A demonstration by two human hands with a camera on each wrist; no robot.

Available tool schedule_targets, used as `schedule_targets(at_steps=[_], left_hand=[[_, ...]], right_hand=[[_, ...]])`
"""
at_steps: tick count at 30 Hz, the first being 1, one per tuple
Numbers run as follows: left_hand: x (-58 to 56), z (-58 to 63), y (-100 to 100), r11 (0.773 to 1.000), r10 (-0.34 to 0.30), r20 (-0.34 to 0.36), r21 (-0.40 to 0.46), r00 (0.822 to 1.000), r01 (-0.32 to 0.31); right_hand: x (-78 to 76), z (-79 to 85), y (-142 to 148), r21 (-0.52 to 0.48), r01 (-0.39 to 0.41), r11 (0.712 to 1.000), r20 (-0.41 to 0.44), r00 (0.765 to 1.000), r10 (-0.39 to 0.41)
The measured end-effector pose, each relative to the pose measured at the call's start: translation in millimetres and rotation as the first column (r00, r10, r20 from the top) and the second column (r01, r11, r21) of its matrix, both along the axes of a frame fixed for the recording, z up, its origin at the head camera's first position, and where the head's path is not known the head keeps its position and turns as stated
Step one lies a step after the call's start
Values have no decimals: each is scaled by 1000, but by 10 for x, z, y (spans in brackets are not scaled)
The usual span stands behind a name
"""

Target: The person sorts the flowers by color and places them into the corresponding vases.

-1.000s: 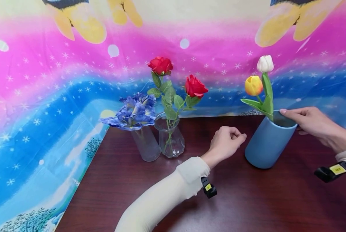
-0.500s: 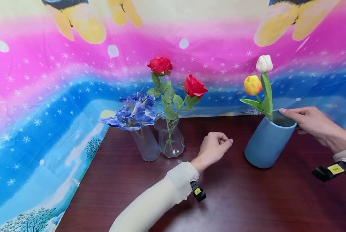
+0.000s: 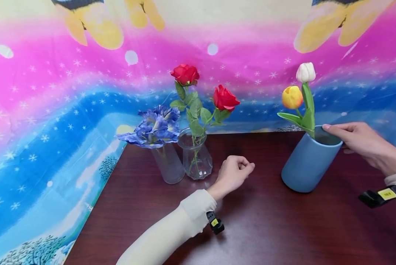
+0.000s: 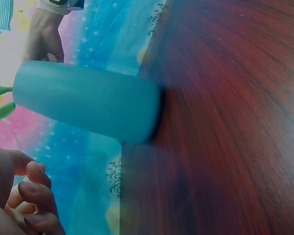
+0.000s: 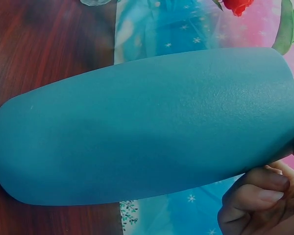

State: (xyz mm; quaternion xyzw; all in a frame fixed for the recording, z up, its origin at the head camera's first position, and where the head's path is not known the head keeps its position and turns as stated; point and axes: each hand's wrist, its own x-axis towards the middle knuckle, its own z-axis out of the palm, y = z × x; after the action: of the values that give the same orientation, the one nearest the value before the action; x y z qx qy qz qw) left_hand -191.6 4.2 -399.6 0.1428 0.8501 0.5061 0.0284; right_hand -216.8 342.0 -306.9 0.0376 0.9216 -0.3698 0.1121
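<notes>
A blue vase [image 3: 309, 163] stands on the dark wood table, with a white tulip [image 3: 306, 72] and a yellow-orange tulip [image 3: 292, 97] leaning at the left of its mouth. My right hand [image 3: 367, 141] pinches its right rim, thumb at the mouth and fingers against the outside; the right wrist view shows curled fingers [image 5: 257, 198] beside the vase wall. To the left of the vase, apart from it, my left hand [image 3: 232, 175] hovers over the table with fingers loosely curled and nothing between them. In the left wrist view the fingers [image 4: 36, 193] are bent and bare.
Two red roses [image 3: 225, 98] stand in a clear glass vase [image 3: 199, 165] left of my left hand. Beside it, a frosted vase [image 3: 169, 167] holds blue flowers [image 3: 154, 127]. A printed backdrop [image 3: 251, 48] hangs behind the table [image 3: 267, 228].
My left hand has moved left and slightly toward me, away from the blue vase. The right hand keeps its pinch on the rim, and the vase has stayed put.
</notes>
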Motion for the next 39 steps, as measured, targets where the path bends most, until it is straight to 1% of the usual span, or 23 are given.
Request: schedule_targets(at_steps=[7, 12, 21, 24, 27, 31, 35, 37, 39], left_hand=[[19, -40, -98, 1000, -1, -14, -11, 1000, 1], [28, -42, -130, 1000, 6, -20, -14, 1000, -6], [65, -11, -176, 1000, 1, -12, 25, 1000, -1], [78, 6, -194, 999, -5, -12, 38, 1000, 5], [85, 20, -212, 998, -5, -9, 58, 1000, 6], [90, 28, -237, 997, -10, -15, 80, 1000, 11], [87, 30, -269, 996, -18, -20, 88, 1000, 20], [86, 32, -288, 996, -24, -14, 91, 1000, 25], [80, 31, -303, 995, -28, -10, 98, 1000, 29]], right_hand=[[26, -9, 10, 16, -4, 1000, -24, 1000, 5], [35, -13, 15, 26, -6, 1000, -34, 999, 7], [73, 1, 22, 17, 14, 1000, -66, 998, -13], [91, 5, 20, 31, 24, 999, -68, 997, -21], [123, 11, 19, 46, 32, 998, -93, 995, -27], [190, 14, 32, 41, 66, 997, -166, 984, -58], [271, 18, 59, 32, 100, 994, -240, 967, -90], [316, 20, 58, 8, 121, 993, -285, 952, -114], [360, 25, 52, -56, 134, 989, -330, 933, -145]])
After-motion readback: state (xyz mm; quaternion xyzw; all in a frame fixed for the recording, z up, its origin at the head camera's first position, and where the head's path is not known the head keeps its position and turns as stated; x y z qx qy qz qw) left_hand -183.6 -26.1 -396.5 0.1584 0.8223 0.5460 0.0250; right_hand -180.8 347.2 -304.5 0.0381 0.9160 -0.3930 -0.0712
